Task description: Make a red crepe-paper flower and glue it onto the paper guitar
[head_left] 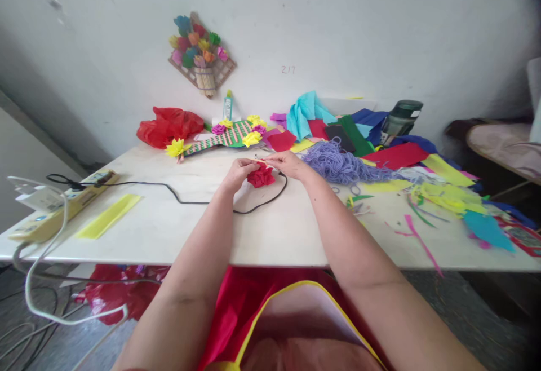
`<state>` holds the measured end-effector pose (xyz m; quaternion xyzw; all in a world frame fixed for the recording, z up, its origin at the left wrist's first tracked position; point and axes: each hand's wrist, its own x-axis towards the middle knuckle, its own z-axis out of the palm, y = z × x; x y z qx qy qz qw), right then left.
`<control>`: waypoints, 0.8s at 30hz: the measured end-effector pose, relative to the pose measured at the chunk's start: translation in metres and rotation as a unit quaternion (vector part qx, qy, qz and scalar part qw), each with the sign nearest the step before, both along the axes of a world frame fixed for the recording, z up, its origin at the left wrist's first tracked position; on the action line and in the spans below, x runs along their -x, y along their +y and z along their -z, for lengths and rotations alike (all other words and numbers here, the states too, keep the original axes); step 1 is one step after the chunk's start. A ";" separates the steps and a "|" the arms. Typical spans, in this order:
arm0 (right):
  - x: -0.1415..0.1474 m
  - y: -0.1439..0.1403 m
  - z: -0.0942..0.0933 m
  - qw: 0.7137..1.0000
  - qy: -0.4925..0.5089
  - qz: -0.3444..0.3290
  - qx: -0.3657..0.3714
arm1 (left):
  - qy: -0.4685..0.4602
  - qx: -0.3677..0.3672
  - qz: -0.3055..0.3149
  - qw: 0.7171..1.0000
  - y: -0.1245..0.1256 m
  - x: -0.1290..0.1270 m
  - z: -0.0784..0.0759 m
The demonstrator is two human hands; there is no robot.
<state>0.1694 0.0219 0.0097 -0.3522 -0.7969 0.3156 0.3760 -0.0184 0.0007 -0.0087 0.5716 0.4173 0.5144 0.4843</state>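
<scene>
Purple yarn (342, 165), power strip (59, 204), red bag (169, 126)

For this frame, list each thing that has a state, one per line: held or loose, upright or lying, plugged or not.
Red paper flower: held between both hands over the table.
Left hand: fingers pinching the flower's left side.
Right hand: fingers pinching its top.
Black cable: lying slack, plugged into the power strip.
Glue bottle: upright by the wall.
Purple yarn: loose heap.
Yellow paper strip: lying flat.
Red plastic bag: crumpled.
</scene>
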 end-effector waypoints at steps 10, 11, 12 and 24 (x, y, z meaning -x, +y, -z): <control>0.001 0.004 0.003 1.000 -0.006 -0.012 -0.028 | -0.052 0.019 0.005 0.998 0.004 0.000 0.002; 0.002 0.004 0.004 0.999 -0.006 -0.014 -0.030 | -0.059 0.024 0.003 0.998 0.005 0.001 0.003; 0.002 0.005 0.004 0.999 -0.006 -0.016 -0.032 | -0.064 0.029 0.003 0.998 0.005 0.001 0.003; 0.004 0.008 0.010 0.996 -0.051 0.004 -0.071 | -0.106 0.039 0.006 0.994 0.004 0.000 0.003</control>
